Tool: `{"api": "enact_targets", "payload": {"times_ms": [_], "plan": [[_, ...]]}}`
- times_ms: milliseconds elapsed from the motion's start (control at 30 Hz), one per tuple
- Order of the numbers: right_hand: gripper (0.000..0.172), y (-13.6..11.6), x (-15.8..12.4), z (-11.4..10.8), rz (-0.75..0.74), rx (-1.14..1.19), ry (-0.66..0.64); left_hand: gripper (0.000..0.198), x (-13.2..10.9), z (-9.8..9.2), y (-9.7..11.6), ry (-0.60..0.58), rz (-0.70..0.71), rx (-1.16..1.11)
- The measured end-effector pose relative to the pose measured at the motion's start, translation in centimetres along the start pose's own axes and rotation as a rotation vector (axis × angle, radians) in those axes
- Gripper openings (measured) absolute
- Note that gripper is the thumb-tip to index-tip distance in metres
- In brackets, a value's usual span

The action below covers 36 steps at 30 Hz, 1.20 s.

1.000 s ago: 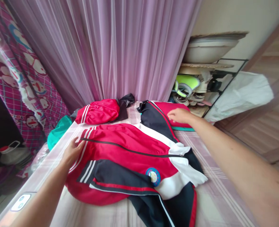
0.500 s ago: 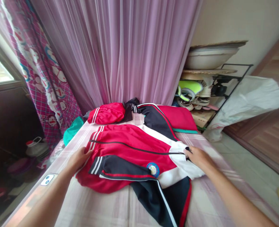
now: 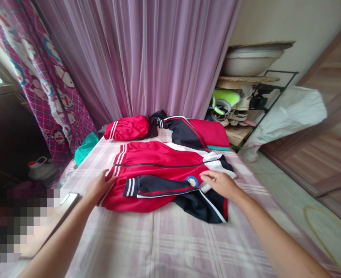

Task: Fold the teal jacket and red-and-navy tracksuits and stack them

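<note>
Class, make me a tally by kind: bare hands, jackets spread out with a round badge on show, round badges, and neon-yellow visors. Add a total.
Hands, left hand and right hand: 2
Spread jacket: 1
Round badge: 1
Neon-yellow visor: 1
Total: 5

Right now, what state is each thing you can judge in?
Red, white and black fabric jacket: spread out, zip apparently closed.
Near dark sleeve: folded across the jacket.
Red fabric bundle: bunched.
Red rectangular cloth: flat.
Teal cloth: crumpled.
Sheer lilac curtain: hanging in folds.
Magenta patterned curtain: gathered.
Left hand: at jacket hem.
Right hand: over jacket, curled.
</note>
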State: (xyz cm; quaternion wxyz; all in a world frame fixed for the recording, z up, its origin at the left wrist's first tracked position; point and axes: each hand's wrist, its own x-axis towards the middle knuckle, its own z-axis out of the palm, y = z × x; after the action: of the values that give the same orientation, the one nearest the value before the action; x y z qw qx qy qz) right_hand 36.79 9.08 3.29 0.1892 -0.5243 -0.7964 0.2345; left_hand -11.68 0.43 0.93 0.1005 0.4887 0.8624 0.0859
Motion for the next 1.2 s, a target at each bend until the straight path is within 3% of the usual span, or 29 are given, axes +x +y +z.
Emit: {"api": "enact_targets", "payload": {"times_ms": [67,133,200,300,367,467,667,767,867,1000,1100,1200], "plan": [[0.043,-1.4,-1.8,1.3,-0.052,0.118,-0.212,0.078,-0.3,-0.1,-0.2,-0.020,0.000,-0.013],[0.048,-2.0,-2.5,2.1,-0.043,0.172,-0.267,0.082,-0.6,-0.3,-0.6,-0.050,0.008,-0.030],[0.041,-2.2,-2.4,2.4,0.006,0.300,-0.246,0.083,-0.9,-0.4,-1.1,-0.083,0.022,-0.046],[0.034,-2.0,-1.5,1.7,0.133,0.676,-0.233,0.079,-1.2,-0.6,-2.0,-0.094,0.030,-0.066],[0.028,-1.7,-0.8,0.4,0.253,0.872,-0.217,0.076,-1.3,-0.7,-2.4,-0.074,0.030,-0.063],[0.018,-0.7,0.0,-2.0,0.412,0.944,-0.134,0.074,-1.5,-0.8,-2.4,-0.047,0.043,-0.034],[0.028,3.9,1.4,-4.9,0.559,0.560,0.228,0.069,-2.0,-1.3,-1.1,-0.077,0.033,0.027],[0.037,5.6,0.8,-4.5,0.542,0.227,0.136,0.072,-2.2,-1.3,-0.9,-0.094,0.021,0.056],[0.054,5.8,-0.3,-3.6,0.495,-0.236,0.091,0.076,-2.2,-1.1,-1.1,-0.070,0.029,0.074],[0.070,4.1,-1.1,-2.2,0.116,-0.488,0.101,0.079,-2.2,-0.9,-1.4,-0.111,0.025,0.014],[0.050,2.7,-0.7,-0.9,-0.090,-0.499,-0.019,0.075,-2.5,-0.9,-1.3,-0.103,0.023,-0.002],[0.033,2.4,0.1,0.0,-0.048,-0.418,-0.102,0.070,-2.9,-1.1,-1.3,-0.060,0.043,0.021]]}}
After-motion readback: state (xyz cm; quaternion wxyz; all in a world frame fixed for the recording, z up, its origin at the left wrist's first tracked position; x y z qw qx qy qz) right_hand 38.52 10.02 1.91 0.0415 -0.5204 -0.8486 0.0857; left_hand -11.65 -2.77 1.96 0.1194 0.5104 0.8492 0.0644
